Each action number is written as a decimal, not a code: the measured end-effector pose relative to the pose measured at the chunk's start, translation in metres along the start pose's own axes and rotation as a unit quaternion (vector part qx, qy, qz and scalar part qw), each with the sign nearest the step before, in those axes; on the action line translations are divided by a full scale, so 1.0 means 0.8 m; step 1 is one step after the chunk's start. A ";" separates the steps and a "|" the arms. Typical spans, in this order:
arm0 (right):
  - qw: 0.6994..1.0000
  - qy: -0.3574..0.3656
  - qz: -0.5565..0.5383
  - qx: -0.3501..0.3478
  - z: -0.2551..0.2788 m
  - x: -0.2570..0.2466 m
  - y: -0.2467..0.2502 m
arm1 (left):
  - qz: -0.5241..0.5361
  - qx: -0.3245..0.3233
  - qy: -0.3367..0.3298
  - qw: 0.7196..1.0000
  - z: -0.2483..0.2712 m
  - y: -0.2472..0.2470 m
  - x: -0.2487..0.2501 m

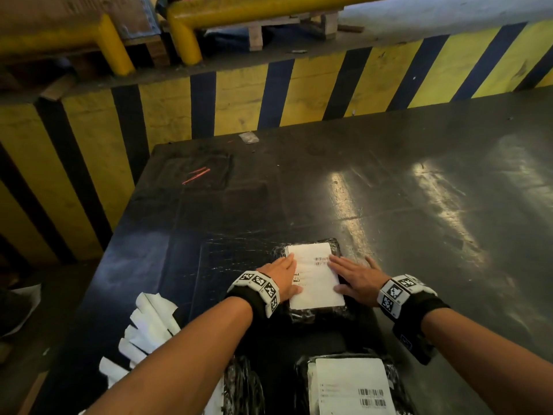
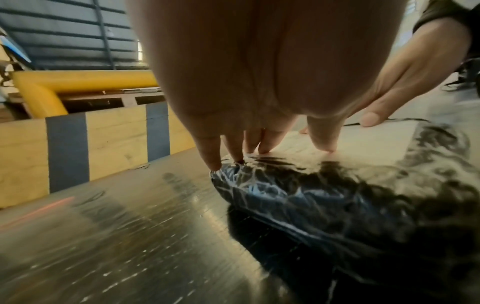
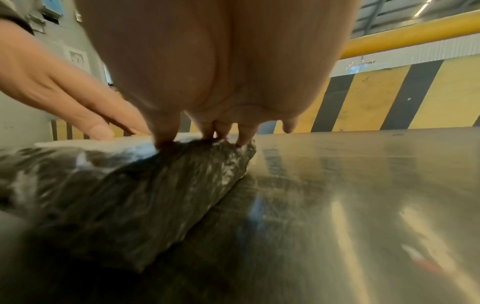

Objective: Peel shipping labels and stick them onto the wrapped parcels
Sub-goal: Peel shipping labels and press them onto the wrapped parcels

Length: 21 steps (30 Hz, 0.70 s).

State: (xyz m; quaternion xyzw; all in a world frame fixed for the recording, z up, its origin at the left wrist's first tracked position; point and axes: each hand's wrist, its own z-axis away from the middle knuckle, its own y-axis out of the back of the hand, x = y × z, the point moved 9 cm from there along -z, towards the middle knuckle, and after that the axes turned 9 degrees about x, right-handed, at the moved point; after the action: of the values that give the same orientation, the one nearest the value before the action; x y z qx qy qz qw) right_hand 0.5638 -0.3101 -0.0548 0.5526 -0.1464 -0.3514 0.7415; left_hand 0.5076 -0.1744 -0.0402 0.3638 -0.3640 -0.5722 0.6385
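Head view: left hand [image 1: 282, 277] and right hand [image 1: 356, 278], fingers straight, press flat on a white shipping label [image 1: 314, 277] atop a black-wrapped parcel [image 1: 317, 313]; second labelled parcel [image 1: 347, 384] and peeled backing sheets [image 1: 149, 322] lie nearer. Wrist views show only fingertips [image 2: 215, 162] at the wrap's edges. Glossy dark table [image 1: 389, 190]; yellow-and-black striped barrier [image 1: 239, 100] behind.

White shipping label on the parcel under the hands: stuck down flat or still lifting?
Flat, as far as visible. The white shipping label lies spread across the black film-wrapped parcel, left hand and right hand pressing its sides.
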 end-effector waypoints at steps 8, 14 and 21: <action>0.999 0.016 0.023 0.019 -0.043 -0.025 0.040 | 0.008 0.026 -0.009 1.000 -0.033 0.010 0.011; 0.998 -0.032 -0.036 0.036 -0.061 0.001 0.026 | 0.018 0.037 0.024 0.999 -0.051 0.011 -0.017; 0.973 -0.103 -0.202 0.043 -0.045 0.033 0.021 | 0.112 -0.009 0.099 0.989 -0.055 -0.002 -0.044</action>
State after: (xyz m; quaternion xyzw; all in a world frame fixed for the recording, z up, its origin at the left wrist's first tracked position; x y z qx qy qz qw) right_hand 0.6107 -0.2998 -0.0563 0.5629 -0.1223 -0.5421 0.6118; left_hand 0.5427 -0.1375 -0.0643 0.3693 -0.3324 -0.4615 0.7350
